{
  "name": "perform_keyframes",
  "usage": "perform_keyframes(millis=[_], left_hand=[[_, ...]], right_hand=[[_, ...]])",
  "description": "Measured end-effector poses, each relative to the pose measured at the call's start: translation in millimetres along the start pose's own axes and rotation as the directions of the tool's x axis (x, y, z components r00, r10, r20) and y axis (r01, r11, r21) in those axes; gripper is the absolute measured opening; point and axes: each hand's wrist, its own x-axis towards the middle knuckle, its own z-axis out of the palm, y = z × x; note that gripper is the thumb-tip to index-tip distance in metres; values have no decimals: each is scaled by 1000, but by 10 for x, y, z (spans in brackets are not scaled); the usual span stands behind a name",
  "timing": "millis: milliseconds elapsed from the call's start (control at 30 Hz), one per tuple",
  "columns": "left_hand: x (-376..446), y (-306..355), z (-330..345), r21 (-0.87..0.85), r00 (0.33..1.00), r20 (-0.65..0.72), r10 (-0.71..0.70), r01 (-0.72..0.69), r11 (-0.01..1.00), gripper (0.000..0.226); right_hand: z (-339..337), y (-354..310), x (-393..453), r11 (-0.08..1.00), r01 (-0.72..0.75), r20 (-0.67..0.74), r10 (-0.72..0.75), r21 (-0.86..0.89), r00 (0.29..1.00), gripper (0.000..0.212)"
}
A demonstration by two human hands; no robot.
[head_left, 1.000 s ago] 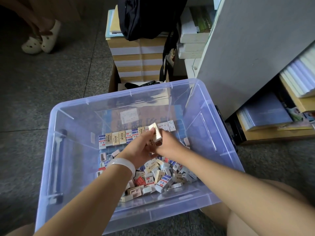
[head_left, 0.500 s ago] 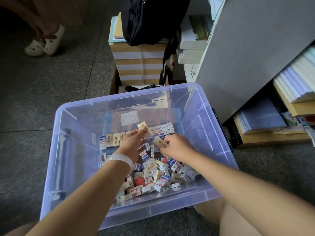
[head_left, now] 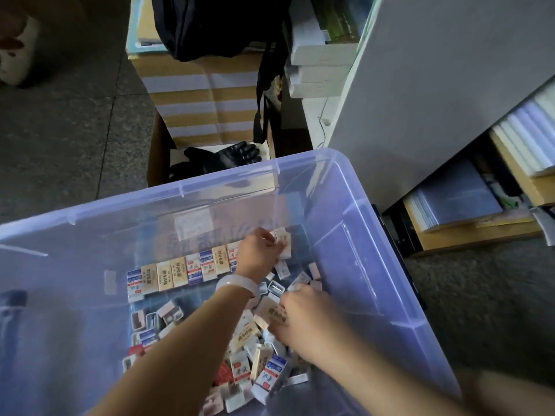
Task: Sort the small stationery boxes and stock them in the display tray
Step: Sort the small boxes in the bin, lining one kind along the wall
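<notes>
A clear plastic bin (head_left: 387, 223) on the floor holds small stationery boxes. A neat row of boxes (head_left: 180, 273), cream and blue-white, stands along its far side. Nearer me lies a loose pile of boxes (head_left: 255, 364). My left hand (head_left: 259, 253), a white band on its wrist, reaches to the right end of the row and pinches a cream box (head_left: 283, 241) there. My right hand (head_left: 303, 322) is down in the pile, fingers curled round another cream box (head_left: 274, 313).
Behind the bin stands a taped cardboard carton (head_left: 195, 94) with a black bag (head_left: 216, 22) on top and black gloves (head_left: 222, 157) at its foot. A grey shelf unit (head_left: 444, 94) with stacked books and folders is to the right. Grey stone floor lies left.
My left hand has moved right along the row with a cream box to its end. My right hand has dropped from mid-bin into the loose pile. The camera has moved closer to the bin.
</notes>
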Motion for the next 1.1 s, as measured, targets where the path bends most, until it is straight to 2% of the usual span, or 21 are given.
perform_keyframes(millis=[67,100,167,267,333,400,467,533,600,667,700,733,833,933,1000,1033,1100], left_hand=[[35,-31,82,193,991,38,127,-132,972,25],[53,-40,104,227,983,56,173,-181,957,26],[98,-45,115,189,970,87,228,-241,952,26],[141,-21,113,-5,952,114,284,-285,959,18],[152,-37,124,-67,942,102,320,-314,947,21],[146,-109,160,-19,921,63,383,-383,924,20],[125,-192,209,126,875,32,484,-484,866,17],[102,-230,241,283,803,19,596,-576,767,16],[100,-245,236,458,654,16,756,-677,576,22],[143,-317,216,579,454,150,878,-760,294,29],[171,-363,193,595,396,255,882,-783,179,33],[193,-404,164,595,373,353,858,-797,102,38],[235,-499,143,634,403,485,776,-773,6,46],[198,-496,186,728,506,485,713,-686,-9,53],[182,-498,189,763,547,444,710,-647,22,60],[179,-514,178,761,546,437,714,-648,29,60],[183,-577,118,726,498,473,727,-687,-2,52]], right_hand=[[-43,-36,-7,999,43,-41,-44,-17,998,33],[-57,-34,-9,998,55,-47,-57,-25,997,33],[-89,-9,-17,998,56,-66,-56,7,996,33],[-133,15,-21,983,38,-114,-18,178,993,28],[-175,-14,-50,965,52,-137,-16,257,990,22],[-209,-31,-106,956,60,-150,-17,286,988,23],[-238,-30,-185,956,59,-153,-15,288,988,31],[-273,-24,-251,958,48,-137,-9,282,990,38],[-301,-14,-279,960,49,-132,-13,275,991,37],[-316,-4,-277,959,46,-132,-10,278,991,30],[-315,-5,-277,960,43,-128,-8,277,992,30],[-312,-11,-279,962,41,-120,-9,269,993,34],[-306,-25,-277,968,32,-91,-9,249,996,41],[-305,-22,-277,966,38,-96,-14,254,995,38],[-310,-23,-281,960,53,-100,-26,274,995,28],[-314,-29,-284,957,61,-105,-32,283,994,24],[-310,-31,-289,955,69,-116,-36,290,993,25]])
